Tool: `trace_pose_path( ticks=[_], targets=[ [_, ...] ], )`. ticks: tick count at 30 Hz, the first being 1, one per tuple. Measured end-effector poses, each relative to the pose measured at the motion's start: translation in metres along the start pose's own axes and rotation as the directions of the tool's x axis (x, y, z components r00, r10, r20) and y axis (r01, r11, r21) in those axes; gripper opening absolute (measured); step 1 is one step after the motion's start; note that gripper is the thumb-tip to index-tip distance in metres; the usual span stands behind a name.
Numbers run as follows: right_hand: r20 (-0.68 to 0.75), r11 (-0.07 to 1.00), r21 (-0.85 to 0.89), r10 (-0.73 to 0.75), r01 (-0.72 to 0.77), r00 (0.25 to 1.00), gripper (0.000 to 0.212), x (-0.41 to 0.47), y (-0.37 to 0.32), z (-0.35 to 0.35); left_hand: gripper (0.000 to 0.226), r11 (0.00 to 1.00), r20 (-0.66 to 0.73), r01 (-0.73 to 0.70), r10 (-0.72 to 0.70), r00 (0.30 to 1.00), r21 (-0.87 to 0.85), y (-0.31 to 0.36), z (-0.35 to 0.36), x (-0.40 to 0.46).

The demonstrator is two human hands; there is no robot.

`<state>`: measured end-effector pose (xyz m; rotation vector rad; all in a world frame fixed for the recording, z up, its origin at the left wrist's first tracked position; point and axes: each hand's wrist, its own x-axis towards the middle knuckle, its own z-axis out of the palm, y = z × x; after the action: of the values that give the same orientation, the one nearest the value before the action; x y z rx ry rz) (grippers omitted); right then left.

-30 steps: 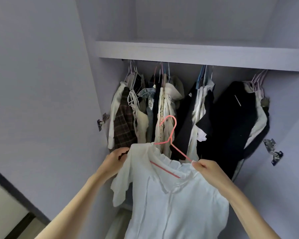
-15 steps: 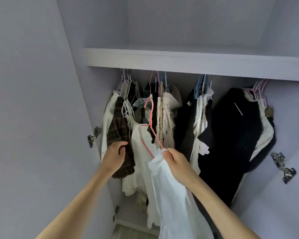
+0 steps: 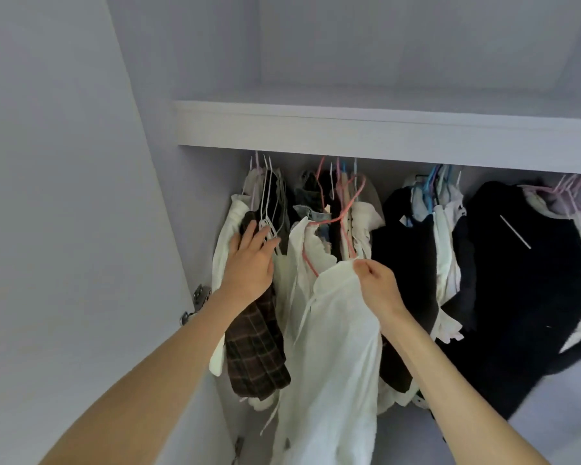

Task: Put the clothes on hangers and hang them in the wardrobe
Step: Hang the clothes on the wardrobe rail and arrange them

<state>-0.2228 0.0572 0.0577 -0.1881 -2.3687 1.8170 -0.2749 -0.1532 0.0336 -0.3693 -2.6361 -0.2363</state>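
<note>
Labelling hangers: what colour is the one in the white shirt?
Pink wire hanger; head view.

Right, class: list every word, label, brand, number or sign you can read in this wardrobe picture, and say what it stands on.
None can be read.
White marks on the dark garment by the blue hangers: too small to tell.
White stripe on the black garment: a plain line, no text.
</note>
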Motion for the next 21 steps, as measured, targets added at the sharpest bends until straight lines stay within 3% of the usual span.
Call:
trace_pose_path(
  ticks=[4, 9, 12, 16, 21],
  targets=[
    [-0.049, 0.986, 0.133, 0.111, -0.104, 0.993, 0.031, 0.008, 0.01, -0.011, 0.05, 0.964, 0.206, -0.119, 0.07, 0.976, 0.238, 0.008, 0.013, 0.029],
    [-0.098, 0.978, 0.184, 0.112, -0.093, 0.989, 0.026, 0.014, 0.012, -0.028, 0.055, 0.89, 0.343, -0.099, -0.068, 0.937, 0.445, -0.017, 0.031, 0.032],
    [-0.148, 0.981, 0.183, 0.1, -0.072, 0.984, 0.035, 0.019, 0.014, -0.032, 0.059, 0.89, 0.321, -0.078, -0.079, 0.944, 0.448, -0.035, 0.03, 0.028],
    [-0.105, 0.993, 0.115, 0.022, -0.009, 0.994, 0.034, 0.02, 0.016, -0.022, 0.066, 0.929, 0.235, -0.053, -0.037, 0.971, 0.366, -0.034, 0.032, 0.028],
    [0.031, 0.974, -0.066, -0.215, 0.216, 0.976, 0.031, 0.02, 0.027, 0.005, 0.054, 0.969, 0.089, 0.049, -0.073, 0.993, 0.242, -0.03, 0.032, 0.04]
  ],
)
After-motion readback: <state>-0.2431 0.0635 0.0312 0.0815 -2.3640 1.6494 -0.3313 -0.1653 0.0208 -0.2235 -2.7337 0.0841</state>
